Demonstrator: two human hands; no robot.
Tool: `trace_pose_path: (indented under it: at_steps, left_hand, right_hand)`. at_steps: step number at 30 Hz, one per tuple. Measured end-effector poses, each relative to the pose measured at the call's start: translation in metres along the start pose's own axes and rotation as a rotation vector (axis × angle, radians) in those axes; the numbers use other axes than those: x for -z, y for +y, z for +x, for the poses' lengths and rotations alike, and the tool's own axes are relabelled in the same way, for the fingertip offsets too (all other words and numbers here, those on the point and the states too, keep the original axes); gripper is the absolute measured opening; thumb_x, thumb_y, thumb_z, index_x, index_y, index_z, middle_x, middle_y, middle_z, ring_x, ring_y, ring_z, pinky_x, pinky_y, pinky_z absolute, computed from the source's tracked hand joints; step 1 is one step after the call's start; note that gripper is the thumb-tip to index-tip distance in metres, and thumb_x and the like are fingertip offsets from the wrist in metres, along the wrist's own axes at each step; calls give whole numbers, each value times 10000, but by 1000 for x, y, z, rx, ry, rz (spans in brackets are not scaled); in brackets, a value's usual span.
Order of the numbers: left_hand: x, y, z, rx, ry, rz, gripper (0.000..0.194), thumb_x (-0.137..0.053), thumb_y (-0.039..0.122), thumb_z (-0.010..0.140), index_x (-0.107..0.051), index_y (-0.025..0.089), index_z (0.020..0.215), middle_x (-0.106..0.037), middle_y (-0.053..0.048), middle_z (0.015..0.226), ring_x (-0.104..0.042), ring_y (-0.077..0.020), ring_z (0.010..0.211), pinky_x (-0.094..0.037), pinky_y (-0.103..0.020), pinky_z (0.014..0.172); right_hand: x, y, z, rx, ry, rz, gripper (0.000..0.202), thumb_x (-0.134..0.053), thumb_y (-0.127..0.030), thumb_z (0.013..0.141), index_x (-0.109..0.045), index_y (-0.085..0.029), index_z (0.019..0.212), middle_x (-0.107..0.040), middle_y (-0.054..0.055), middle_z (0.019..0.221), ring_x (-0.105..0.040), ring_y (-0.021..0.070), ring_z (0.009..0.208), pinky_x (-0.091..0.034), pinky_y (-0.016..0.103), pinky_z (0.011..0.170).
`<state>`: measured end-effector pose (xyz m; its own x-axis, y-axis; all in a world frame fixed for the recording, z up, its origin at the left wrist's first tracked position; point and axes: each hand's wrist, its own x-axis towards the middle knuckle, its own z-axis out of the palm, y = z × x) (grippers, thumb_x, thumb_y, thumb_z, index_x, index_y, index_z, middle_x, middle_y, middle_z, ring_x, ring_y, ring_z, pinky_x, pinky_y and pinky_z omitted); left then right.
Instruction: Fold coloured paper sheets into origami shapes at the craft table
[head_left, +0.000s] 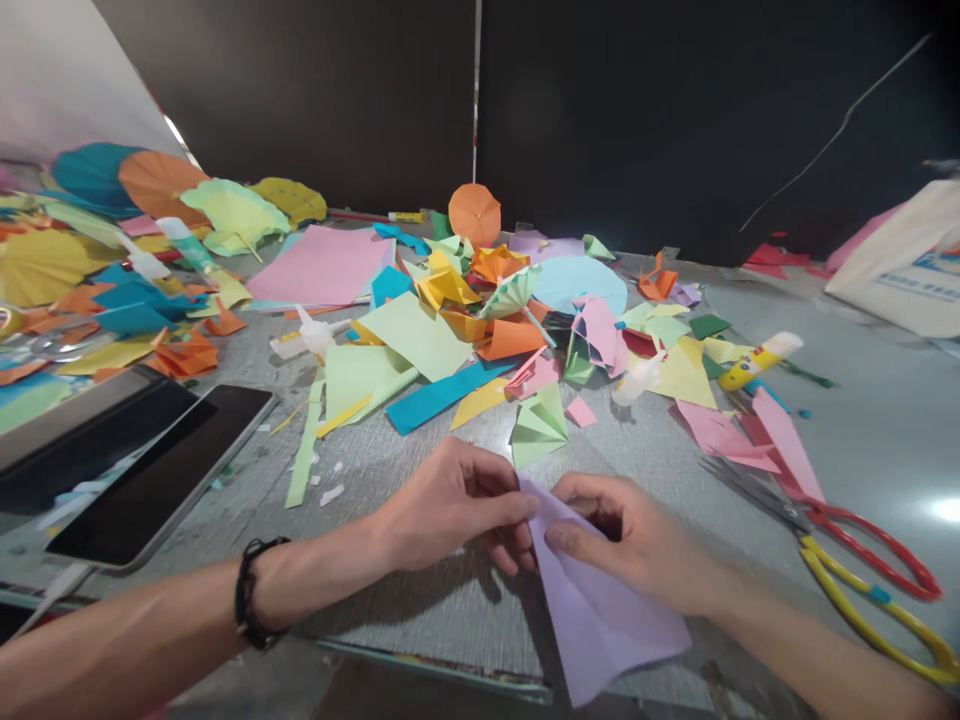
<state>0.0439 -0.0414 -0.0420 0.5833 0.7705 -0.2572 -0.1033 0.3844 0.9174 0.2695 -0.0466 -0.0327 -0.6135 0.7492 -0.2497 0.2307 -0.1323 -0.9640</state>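
Note:
A folded sheet of purple paper (600,610) is held between my two hands near the table's front edge. The thumb and fingers of my left hand (472,500) pinch its upper left tip. My right hand (630,540) grips its upper right side, thumb on top and fingers behind. The paper narrows to a point at the top and widens toward the bottom right, with creases on its face. Just beyond my fingertips lies a pleated light green paper piece (540,425). Scissors (817,515) with red and yellow handles lie to the right of my right hand.
Folded scraps fill the table's middle, with a blue paper strip (442,395) in front. A tablet (165,470) lies at the left, a glue stick (761,360) at the right. Paper fans (161,185) stand back left. A white bag (907,260) sits far right. A dark panel (675,110) rises behind.

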Motion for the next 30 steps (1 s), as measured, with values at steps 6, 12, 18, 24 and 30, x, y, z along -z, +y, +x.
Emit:
trace_pose_path:
  at_steps: [6,12,18,24,30]
  left_hand:
    - [-5,-1,-2,-16,-14,-8,347,-815,402,867,-705,92,755,-758,-90,711,-787,-199,671,-640,-225,577]
    - [-4,-2,-2,-17,-9,16,316,-807,375,871,-711,87,780,-762,-83,713,-782,-186,661,-646,-228,601]
    - [-4,-3,-1,-10,-19,-8,302,-801,357,876,-698,92,774,-754,-74,708,-774,-173,656,-638,-211,571]
    - [-5,-5,-1,-17,-36,-1,329,-800,381,885,-691,94,766,-759,-81,720,-777,-183,654,-644,-222,577]
    - [-4,-4,0,-40,-43,-53,376,-774,429,915,-714,80,788,-768,-106,729,-739,-147,589,-632,-211,554]
  right_hand:
    - [2,0,0,-60,-23,20,391,-828,-492,839,-579,-192,806,-510,-62,668,-442,91,599,-307,223,543]
    - [1,2,1,-62,-21,44,379,-847,-467,823,-597,-181,829,-549,-47,710,-470,96,626,-327,227,561]
    - [3,2,2,-60,-26,17,377,-827,-485,835,-611,-176,842,-569,-31,747,-476,106,653,-341,239,586]
    - [3,0,2,-85,-37,-56,405,-820,-523,824,-630,-166,804,-520,-33,700,-453,119,646,-316,261,585]
    - [4,4,1,-79,-28,-42,416,-816,-539,823,-626,-169,813,-516,-34,706,-450,119,641,-315,263,582]
